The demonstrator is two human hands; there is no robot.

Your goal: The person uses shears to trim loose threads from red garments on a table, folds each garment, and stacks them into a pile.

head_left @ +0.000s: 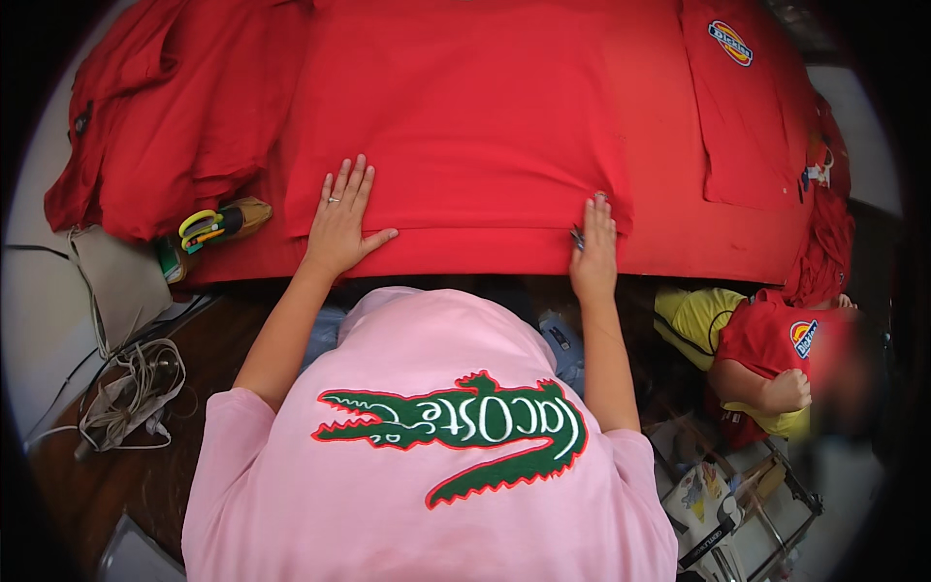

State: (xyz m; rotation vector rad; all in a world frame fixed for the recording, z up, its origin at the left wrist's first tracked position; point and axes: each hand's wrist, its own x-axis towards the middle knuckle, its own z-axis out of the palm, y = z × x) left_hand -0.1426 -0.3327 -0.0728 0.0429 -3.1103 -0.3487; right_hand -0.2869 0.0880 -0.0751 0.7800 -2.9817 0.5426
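Note:
A red garment [456, 184] is spread over the red-covered table [659, 175], with a straight folded band along its near edge. My left hand [341, 218] rests flat on the left end of this band, fingers stretched and thumb apart, a ring on one finger. At the right end, my right hand [594, 250] presses on the cloth with its fingers straight and close together. Small metal snips [577, 238] show beside its thumb, partly hidden by the hand. Faint creases run across the cloth between the hands.
At left lie a heap of red garments [184, 116] and yellow-handled scissors [201, 229] by a pouch. Another red piece with a patch [742, 116] lies at right. Tangled cables [145, 388] are at lower left. A person in red and yellow [766, 359] is at right, near a metal rack [776, 504].

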